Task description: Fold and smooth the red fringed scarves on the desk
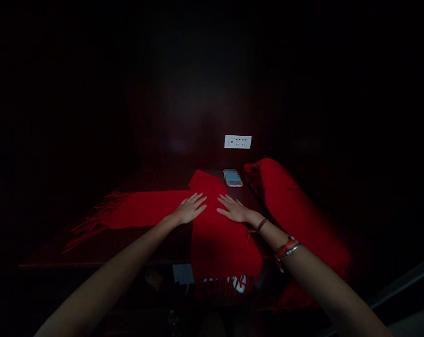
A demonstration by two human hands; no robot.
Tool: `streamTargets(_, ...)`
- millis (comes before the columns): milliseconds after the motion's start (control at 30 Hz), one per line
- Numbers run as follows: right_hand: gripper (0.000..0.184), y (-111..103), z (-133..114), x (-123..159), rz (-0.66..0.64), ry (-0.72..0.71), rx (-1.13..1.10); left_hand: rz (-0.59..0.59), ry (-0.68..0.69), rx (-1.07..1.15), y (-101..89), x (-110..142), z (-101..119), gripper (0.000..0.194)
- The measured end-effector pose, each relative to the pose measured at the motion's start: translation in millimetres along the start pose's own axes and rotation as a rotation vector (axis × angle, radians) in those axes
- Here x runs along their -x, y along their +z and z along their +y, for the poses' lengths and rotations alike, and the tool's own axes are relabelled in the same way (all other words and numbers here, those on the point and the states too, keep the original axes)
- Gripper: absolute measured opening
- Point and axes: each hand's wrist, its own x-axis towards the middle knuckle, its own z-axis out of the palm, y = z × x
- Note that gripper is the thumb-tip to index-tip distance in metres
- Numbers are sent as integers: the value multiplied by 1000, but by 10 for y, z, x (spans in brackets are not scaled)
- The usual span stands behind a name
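Bare forearms, the left forearm (117, 269) and the right forearm (324, 276), slant inward from the near corners. Each grip is a hand laid palm down, open and flat, pinching nothing: the left grip (191, 209) at the left edge of the red scarf's (217, 243) near-far strip, the right grip (233, 209) at its right edge. A ring (193, 200) sits on a left finger; bracelets (288, 248) circle the right forearm.

The scarf lies at the middle of the dark table (142, 247), bent at its far end. One strip's long axis runs from far to near, its fringed end pointing at the camera and hanging over the near edge; the other strip runs left, its fringe fanned out to the left and slightly near.

Just beyond the right grip lies a phone (233, 178). Right of it is a bundle of red cloth (289, 201). A white socket panel (237, 142) is on the wall (184, 126) at the far side. Pale items beneath the table edge are too dim to identify.
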Motion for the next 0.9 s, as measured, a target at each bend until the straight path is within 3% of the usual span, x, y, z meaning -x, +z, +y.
streamTargets(133,72,-200,10,-190,61,-46,-13,72,51,21,-153,-116,-44,50)
streamTargets(200,71,-263,13,-340,138,-59,7,177,24,11,-207,-217,-102,50)
streamTargets(267,71,-262,22,-486,126,-41,36,213,-30,-8,-200,-312,-180,49)
streamTargets(367,70,-163,46,-628,22,14,47,109,-76,-19,-94,-402,-300,48)
streamTargets(467,69,-58,71,-655,3,35,29,34,-91,-17,9,-421,-370,48)
streamTargets(600,70,-65,103,-653,12,25,-7,51,-90,-8,26,-414,-369,49)
streamTargets(800,67,-171,71,-879,128,46,23,199,-162,-1,-49,-420,-419,52)
streamTargets(900,65,-176,31,-1011,6,109,52,80,-251,5,-63,-421,-498,58)
